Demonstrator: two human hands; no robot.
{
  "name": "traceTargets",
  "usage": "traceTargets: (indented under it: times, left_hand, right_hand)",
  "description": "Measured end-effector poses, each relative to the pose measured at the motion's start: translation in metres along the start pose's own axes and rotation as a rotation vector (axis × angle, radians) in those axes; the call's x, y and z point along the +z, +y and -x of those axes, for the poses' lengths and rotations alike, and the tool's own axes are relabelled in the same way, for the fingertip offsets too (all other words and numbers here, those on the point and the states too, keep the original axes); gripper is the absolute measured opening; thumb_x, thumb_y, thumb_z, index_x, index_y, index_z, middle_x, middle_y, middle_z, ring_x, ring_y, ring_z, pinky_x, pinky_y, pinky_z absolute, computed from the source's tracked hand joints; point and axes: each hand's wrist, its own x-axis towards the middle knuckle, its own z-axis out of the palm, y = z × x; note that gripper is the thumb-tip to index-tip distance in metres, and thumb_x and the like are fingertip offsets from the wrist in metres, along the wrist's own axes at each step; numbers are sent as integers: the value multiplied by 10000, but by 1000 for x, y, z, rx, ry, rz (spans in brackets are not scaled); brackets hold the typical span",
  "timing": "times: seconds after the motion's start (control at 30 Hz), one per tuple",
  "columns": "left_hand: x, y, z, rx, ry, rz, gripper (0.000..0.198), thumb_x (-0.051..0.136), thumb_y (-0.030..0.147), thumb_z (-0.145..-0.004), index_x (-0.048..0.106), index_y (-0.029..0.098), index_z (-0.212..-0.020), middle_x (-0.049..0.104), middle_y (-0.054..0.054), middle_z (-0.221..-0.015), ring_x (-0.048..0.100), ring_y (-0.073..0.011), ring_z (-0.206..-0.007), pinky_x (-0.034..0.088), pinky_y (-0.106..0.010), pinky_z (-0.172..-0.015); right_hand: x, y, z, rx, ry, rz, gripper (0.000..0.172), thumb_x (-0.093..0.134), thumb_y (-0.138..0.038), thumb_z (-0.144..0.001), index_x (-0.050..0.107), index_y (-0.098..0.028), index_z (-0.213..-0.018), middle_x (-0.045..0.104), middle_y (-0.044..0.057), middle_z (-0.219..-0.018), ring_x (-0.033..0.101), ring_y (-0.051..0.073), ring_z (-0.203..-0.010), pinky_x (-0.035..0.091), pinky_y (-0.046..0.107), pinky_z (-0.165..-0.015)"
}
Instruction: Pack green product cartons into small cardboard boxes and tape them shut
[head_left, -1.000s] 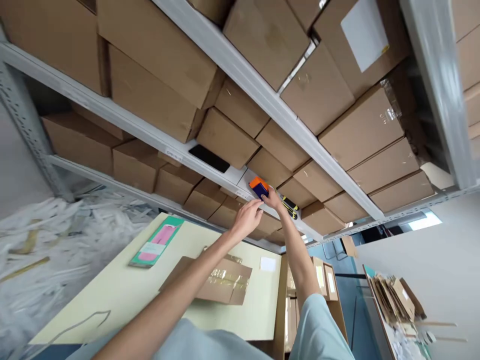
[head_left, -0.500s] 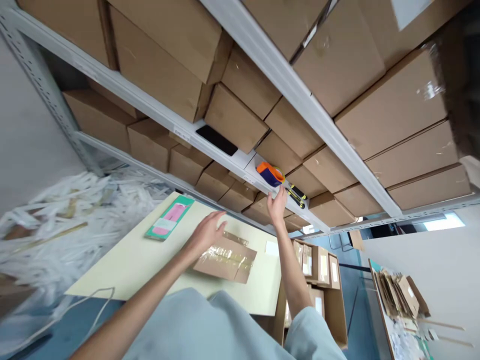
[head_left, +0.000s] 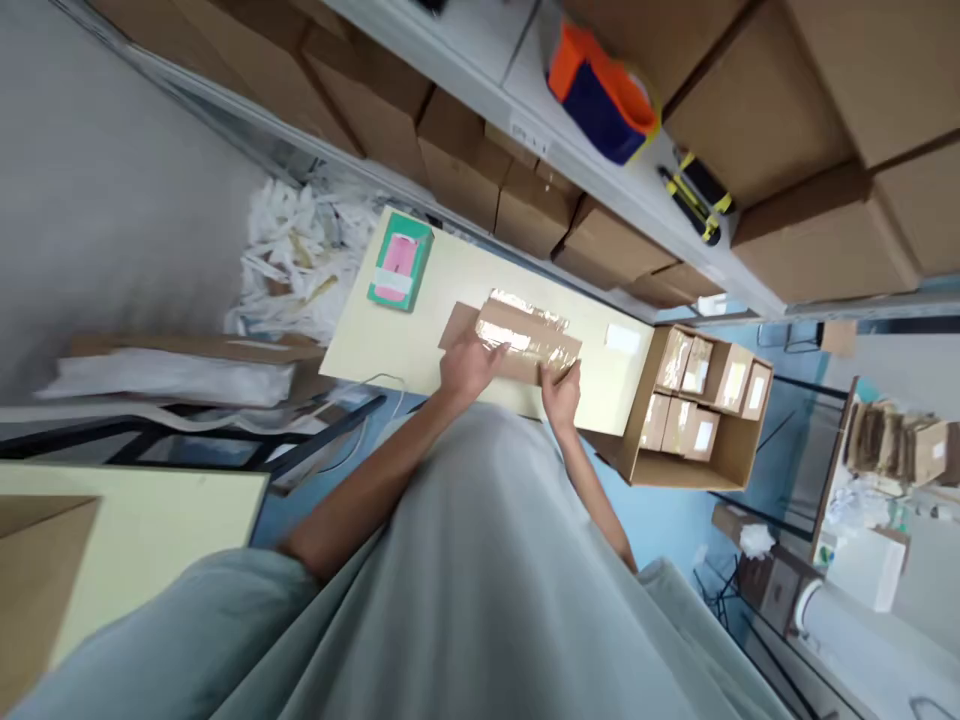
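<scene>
A small cardboard box (head_left: 525, 372) with shiny clear tape along it lies at the near edge of the pale table (head_left: 405, 340). My left hand (head_left: 469, 368) grips its left part, fingers closed over the taped side. At the lower right corner of the box, my right hand (head_left: 561, 395) pinches the edge. A green box with a pink panel (head_left: 400, 258) sits to the left on the same table. To the right of my hands, a white label (head_left: 622, 339) lies on the tabletop.
Above the table runs a shelf with an orange and blue tape dispenser (head_left: 604, 95), yellow and black cutters (head_left: 694, 200) and cardboard boxes. An open carton (head_left: 686, 468) of small boxes stands at the right. White paper scraps (head_left: 292, 260) heap at the left.
My right hand has come down from the shelf beside the cutters to the cardboard box. My left hand has closed on the box. The view has tilted down.
</scene>
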Motion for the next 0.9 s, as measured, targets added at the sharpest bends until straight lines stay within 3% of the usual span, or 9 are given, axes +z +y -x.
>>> traceTargets:
  times: [0.13, 0.33, 0.43, 0.53, 0.63, 0.77, 0.9]
  left_hand:
    - [14, 5, -7, -109, 44, -65, 944, 848, 740, -906, 655, -2, -1457, 771, -345, -1373, 759, -514, -1273, 609, -499, -1027]
    - [14, -24, -15, -101, 84, 93, 536, 726, 649, -1029, 814, 178, -1269, 868, -141, -1090, 800, -374, -1077, 570, -399, -965]
    - [12, -31, -17, -101, 88, 184, 469, 740, 575, -1023, 821, 182, -1267, 868, -110, -1088, 802, -334, -1100, 570, -367, -978]
    - [8, -32, -19, -111, 52, 327, 458, 750, 411, -995, 786, 145, -1366, 860, -132, -1253, 797, -295, -1216, 593, -334, -1036]
    - [0, -33, -17, -20, 38, 438, 471, 676, 287, -991, 775, 113, -1417, 819, -148, -1382, 790, -256, -1249, 611, -316, -1090]
    - [-18, -35, -10, 89, 154, 420, 479, 707, 322, -970, 795, 131, -1400, 765, -146, -1416, 795, -241, -1144, 668, -349, -1038]
    - [-24, -45, -10, 153, 169, 434, 489, 724, 309, -943, 785, 162, -1405, 760, -132, -1440, 812, -232, -1127, 684, -361, -1039]
  right_hand:
    - [13, 0, -16, 80, -20, -67, 968, 457, -637, -1185, 139, -17, -1857, 501, 302, -1816, 608, 345, -1637, 556, 402, -1260]
    - [19, 19, -22, 63, -102, -101, 753, 146, -434, -1231, 108, -64, -1885, 756, 239, -1551, 752, 299, -1431, 579, 375, -1163]
    - [14, 27, -25, -19, -127, -49, 738, 175, -432, -1235, 114, -126, -1903, 728, 208, -1615, 740, 292, -1454, 580, 365, -1152]
    - [3, 32, -25, -73, -120, -44, 724, 256, -482, -1240, 263, -138, -1877, 672, 217, -1687, 707, 299, -1500, 582, 364, -1162]
    - [-10, 34, -19, -104, -96, -125, 669, 184, -433, -1248, 473, -112, -1758, 717, 228, -1589, 718, 260, -1440, 582, 323, -1152]
    - [-29, 39, -10, -208, 74, -194, 580, 293, -430, -1241, 627, -146, -1621, 652, 239, -1587, 635, 272, -1504, 586, 347, -1178]
    - [-36, 45, -10, -210, 138, -234, 502, 451, -443, -1212, 700, -163, -1546, 649, 220, -1525, 693, 278, -1389, 626, 381, -1165]
